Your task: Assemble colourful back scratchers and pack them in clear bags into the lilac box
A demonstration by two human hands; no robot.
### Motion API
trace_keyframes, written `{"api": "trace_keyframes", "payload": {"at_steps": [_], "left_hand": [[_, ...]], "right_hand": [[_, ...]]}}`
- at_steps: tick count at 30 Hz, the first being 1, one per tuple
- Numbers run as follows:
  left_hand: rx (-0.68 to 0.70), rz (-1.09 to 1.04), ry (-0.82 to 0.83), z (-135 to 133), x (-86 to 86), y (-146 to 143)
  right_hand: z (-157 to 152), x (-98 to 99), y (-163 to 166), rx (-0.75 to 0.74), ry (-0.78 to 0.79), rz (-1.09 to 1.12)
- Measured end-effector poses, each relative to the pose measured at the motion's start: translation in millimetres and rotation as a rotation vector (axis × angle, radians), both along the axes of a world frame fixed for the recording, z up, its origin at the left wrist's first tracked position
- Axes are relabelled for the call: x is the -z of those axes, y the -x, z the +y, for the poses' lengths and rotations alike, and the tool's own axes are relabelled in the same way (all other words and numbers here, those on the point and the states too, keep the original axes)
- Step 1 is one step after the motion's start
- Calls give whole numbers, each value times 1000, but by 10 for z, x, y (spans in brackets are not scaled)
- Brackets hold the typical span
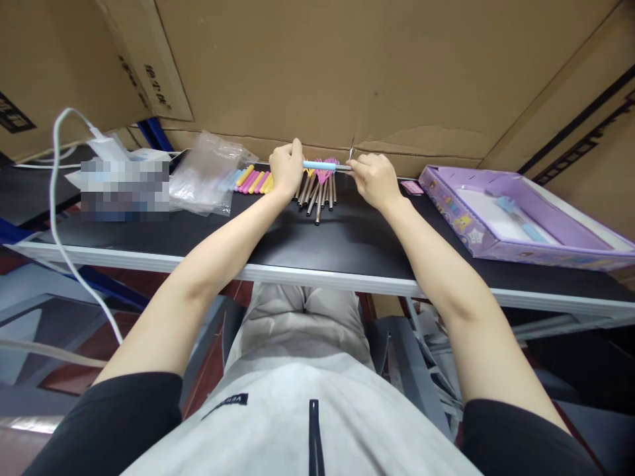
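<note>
My left hand is closed around the light blue handle of a small tool held level above the black table. My right hand pinches the tool's thin metal end between finger and thumb. Right below the tool lies a bunch of metal rods with pink and yellow ends. A row of yellow and pink handles lies just left of my left hand.
Clear plastic bags lie to the left, beside a white charger and its cable. A purple box with a blue tool inside sits at the right. A small pink piece lies near it. Cardboard boxes wall the table's back.
</note>
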State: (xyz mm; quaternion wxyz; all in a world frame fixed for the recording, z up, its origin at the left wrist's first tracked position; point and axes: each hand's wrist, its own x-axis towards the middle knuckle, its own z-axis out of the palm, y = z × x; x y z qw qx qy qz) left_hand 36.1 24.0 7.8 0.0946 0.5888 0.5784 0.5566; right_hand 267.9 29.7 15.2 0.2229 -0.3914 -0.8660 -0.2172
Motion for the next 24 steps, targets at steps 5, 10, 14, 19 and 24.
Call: {"api": "trace_keyframes", "payload": {"at_steps": [5, 10, 14, 19, 24], "left_hand": [[19, 36, 14, 8, 30, -3], [55, 57, -19, 9, 48, -7], [17, 29, -22, 23, 41, 3], [95, 117, 13, -9, 22, 28], [163, 337, 45, -80, 34, 32]], "right_hand": [[-10, -15, -3, -22, -3, 33], [-2, -3, -2, -38, 5, 46], [-8, 5, 18, -14, 34, 51], [19, -19, -27, -10, 65, 67], [49, 7, -34, -8, 99, 35]]}}
